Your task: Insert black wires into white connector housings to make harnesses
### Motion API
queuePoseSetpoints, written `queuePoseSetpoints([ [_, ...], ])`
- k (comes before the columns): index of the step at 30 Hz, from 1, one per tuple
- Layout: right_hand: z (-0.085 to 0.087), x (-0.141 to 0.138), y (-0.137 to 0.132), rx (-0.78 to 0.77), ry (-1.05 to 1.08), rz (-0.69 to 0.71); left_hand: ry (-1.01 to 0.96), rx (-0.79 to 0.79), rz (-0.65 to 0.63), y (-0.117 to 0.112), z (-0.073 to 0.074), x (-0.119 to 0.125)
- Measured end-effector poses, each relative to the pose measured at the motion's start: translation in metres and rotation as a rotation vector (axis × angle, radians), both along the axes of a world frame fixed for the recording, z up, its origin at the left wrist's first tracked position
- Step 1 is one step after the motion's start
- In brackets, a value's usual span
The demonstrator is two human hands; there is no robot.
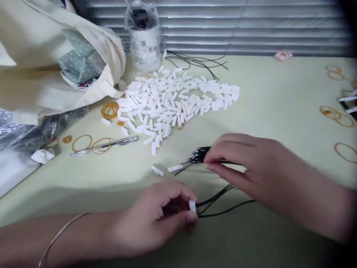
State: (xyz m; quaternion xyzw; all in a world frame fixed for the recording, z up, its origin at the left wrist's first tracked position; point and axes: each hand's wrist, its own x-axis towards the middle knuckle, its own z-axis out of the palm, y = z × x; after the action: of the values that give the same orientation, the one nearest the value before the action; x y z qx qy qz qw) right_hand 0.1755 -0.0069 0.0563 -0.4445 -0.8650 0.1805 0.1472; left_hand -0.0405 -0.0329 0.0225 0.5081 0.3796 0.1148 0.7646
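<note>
My pale counter spreads across the view, with slatted blinds behind its far edge. A cream cloth bag sits at the far left, its mouth showing a dotted green cloth.

Both my hands are in front. My left hand, a thin bracelet further up that forearm, pinches a small white connector between thumb and fingers. My right hand is further back and to the right, thumb and fingertips brought close together at a bundle of black wires; I can't tell whether they grip any of it.

Beyond my hands spreads a heap of white connectors. Behind it, against the blinds, stands a plastic-wrapped container, and a few loose black wires fan out to its right.

The bundle's bared metal tips point left, towards two loose connectors on the counter. A pen lies left of them, rubber bands near it and more at the far right. A small pink item rests by the blinds.

Smallest is the pinched connector, at my left fingertips, with black leads running from it to the right, below my right hand.
</note>
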Motion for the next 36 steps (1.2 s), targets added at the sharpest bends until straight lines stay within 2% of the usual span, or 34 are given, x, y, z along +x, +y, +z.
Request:
queuePoseSetpoints([
  [2,-0.011,-0.009,0.011,0.026,-0.032,0.124,0.02,0.069,-0.021,0.0,0.0,-0.001],
  [4,-0.023,-0.019,0.019,0.0,-0.098,0.193,0.03,0.072,-0.012,0.0,0.0,-0.001],
  [7,-0.033,-0.03,0.026,-0.039,-0.17,0.229,0.003,-0.072,0.032,0.002,0.0,0.001],
  [9,-0.027,-0.031,0.024,-0.018,-0.126,0.194,-0.05,-0.197,0.104,0.005,0.0,0.002],
  [11,-0.013,-0.028,0.017,-0.005,-0.018,0.104,-0.109,-0.267,0.184,0.008,0.0,0.003],
  [14,0.01,-0.02,-0.004,-0.046,0.125,-0.012,-0.13,-0.264,0.259,0.012,0.002,0.003],
  [16,0.018,-0.014,-0.019,-0.069,0.133,0.004,-0.116,-0.252,0.271,0.013,0.003,0.003],
  [19,0.016,-0.008,-0.029,-0.092,0.078,0.052,-0.11,-0.233,0.25,0.012,0.004,0.003],
  [24,0.007,-0.007,-0.02,-0.124,0.01,0.027,-0.113,-0.214,0.196,0.01,0.002,0.002],
  [29,0.005,-0.006,-0.019,-0.154,-0.013,0.031,-0.145,-0.218,0.241,0.009,0.003,0.002],
  [33,0.004,0.003,-0.021,-0.201,-0.046,0.176,-0.211,-0.166,0.293,0.006,0.002,0.001],
  [36,0.004,0.012,-0.019,-0.276,-0.095,0.226,-0.248,-0.098,0.309,0.003,0.001,0.0],
])
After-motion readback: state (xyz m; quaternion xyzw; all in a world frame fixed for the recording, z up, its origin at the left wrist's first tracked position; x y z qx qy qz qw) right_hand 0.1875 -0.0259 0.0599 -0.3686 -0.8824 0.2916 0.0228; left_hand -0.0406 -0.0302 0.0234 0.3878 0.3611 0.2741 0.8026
